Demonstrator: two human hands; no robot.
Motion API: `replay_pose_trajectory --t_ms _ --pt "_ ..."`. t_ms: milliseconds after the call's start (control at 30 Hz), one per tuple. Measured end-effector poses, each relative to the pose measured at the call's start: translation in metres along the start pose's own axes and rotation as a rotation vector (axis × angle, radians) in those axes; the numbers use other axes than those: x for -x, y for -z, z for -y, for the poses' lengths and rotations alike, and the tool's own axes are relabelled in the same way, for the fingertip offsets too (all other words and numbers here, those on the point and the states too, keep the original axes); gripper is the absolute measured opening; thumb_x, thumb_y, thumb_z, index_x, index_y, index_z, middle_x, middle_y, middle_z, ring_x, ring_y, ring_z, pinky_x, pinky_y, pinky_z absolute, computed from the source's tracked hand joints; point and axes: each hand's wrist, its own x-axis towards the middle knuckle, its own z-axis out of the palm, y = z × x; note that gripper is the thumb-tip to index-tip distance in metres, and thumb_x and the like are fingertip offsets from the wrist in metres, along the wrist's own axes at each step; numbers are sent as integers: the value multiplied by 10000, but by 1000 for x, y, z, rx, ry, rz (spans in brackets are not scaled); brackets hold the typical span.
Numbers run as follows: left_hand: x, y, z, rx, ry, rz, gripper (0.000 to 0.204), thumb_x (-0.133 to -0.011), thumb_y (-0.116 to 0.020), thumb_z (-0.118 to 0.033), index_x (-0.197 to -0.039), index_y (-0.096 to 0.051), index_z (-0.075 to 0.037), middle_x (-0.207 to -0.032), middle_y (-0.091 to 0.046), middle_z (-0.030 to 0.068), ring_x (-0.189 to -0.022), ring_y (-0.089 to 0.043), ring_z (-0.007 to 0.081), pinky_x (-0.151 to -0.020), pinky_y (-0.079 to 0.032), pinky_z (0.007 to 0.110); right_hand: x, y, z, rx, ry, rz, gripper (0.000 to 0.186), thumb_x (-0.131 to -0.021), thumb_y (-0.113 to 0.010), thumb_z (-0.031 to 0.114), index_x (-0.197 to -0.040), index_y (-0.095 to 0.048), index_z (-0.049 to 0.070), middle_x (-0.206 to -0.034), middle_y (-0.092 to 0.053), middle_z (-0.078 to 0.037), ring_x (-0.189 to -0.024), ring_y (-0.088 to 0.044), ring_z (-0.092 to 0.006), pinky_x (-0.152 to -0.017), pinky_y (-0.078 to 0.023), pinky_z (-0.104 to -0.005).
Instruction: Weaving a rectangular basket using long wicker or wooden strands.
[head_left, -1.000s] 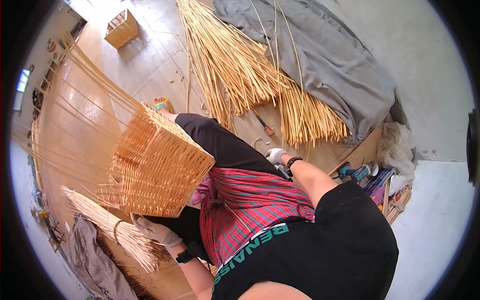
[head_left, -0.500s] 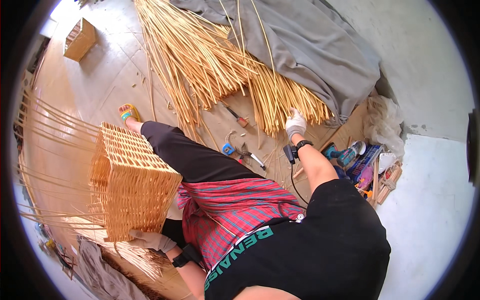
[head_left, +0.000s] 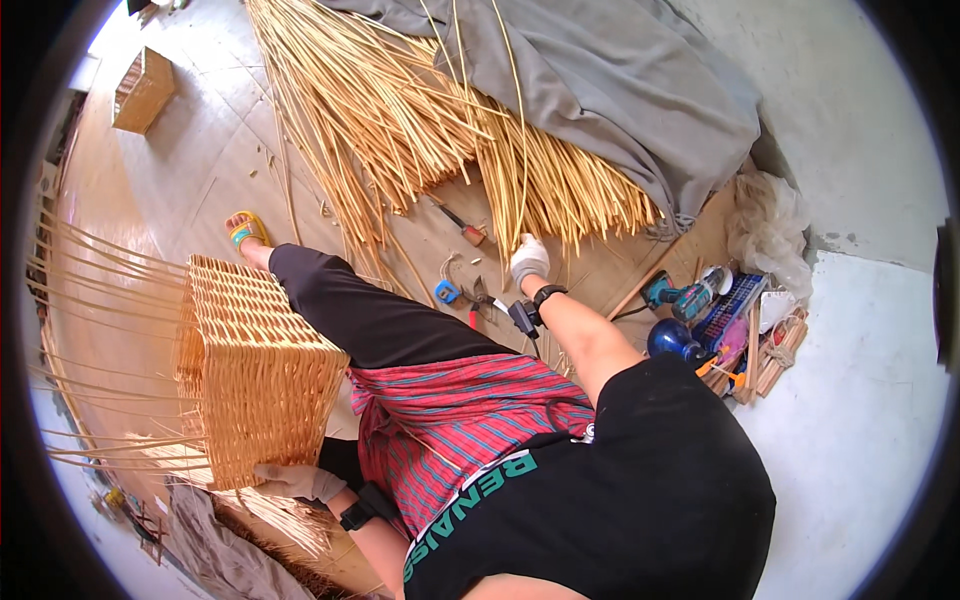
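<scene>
My gloved left hand (head_left: 285,480) grips the lower edge of a woven wicker basket (head_left: 270,410), which lies on its side by my left leg with long unwoven rods (head_left: 100,270) fanning out to the left. My gloved right hand (head_left: 528,258) is closed on the lower ends of willow rods (head_left: 510,180) in the loose pile to the front right. A grey cloth (head_left: 620,90) covers part of that pile. Below and left of my right hand lie a blue tape measure (head_left: 447,291) and pruning shears (head_left: 479,292); a small tool with a reddish end (head_left: 470,232) lies above them.
A small wicker box (head_left: 143,90) stands at the back left. A drill (head_left: 688,295), a blue bottle (head_left: 672,342), wood strips and crumpled plastic (head_left: 765,225) are by the right wall (head_left: 840,370). Another rod bundle (head_left: 300,530) lies under the basket, beside brown cloth (head_left: 225,545).
My right hand has moved from beside my leg forward to the rod pile, then slightly left along it. The basket in my left hand has tipped and moved lower and leftward in view.
</scene>
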Motion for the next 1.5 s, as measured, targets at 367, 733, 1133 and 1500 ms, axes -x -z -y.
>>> replay_pose_trajectory --t_ms 367,733,1133,1500 --pt "6 -2 -16 -92 38 -29 810 -1039 -534 -505 -1438 -307 163 -1365 -467 362 -1168 -578 401 -979 -533 462 12 110 -32 467 -154 33 401 -913 -642 354 -1225 -621 103 -1252 -684 -196 -1198 -650 -375 -996 -529 -479" --pt "0 -1 -3 -41 -47 -4 779 -1034 -549 -509 -1401 -359 151 -1345 -495 364 -1166 -585 380 -978 -535 444 -7 113 -103 -329 -32 116 62 -1002 -570 88 -945 -589 103 -760 -599 -26 -643 -552 -145 -583 -451 -335" --pt "2 2 -3 -51 34 2 871 -1010 -559 -559 -1459 -331 152 -1391 -462 393 -1215 -568 408 -995 -519 439 54 159 49 -1266 -213 701 330 -1088 -472 404 -1010 -640 131 -678 -536 52 -490 -440 -107 -439 -358 -275" --pt "1 41 -58 223 0 368 744 -1037 -556 -493 -1578 -288 -59 -1533 -442 178 -1398 -435 303 -1160 -369 423 412 201 235 -528 858 2280 263 -1047 -592 275 -1083 -622 16 -1063 -713 -119 -925 -717 -213 -769 -574 -330"
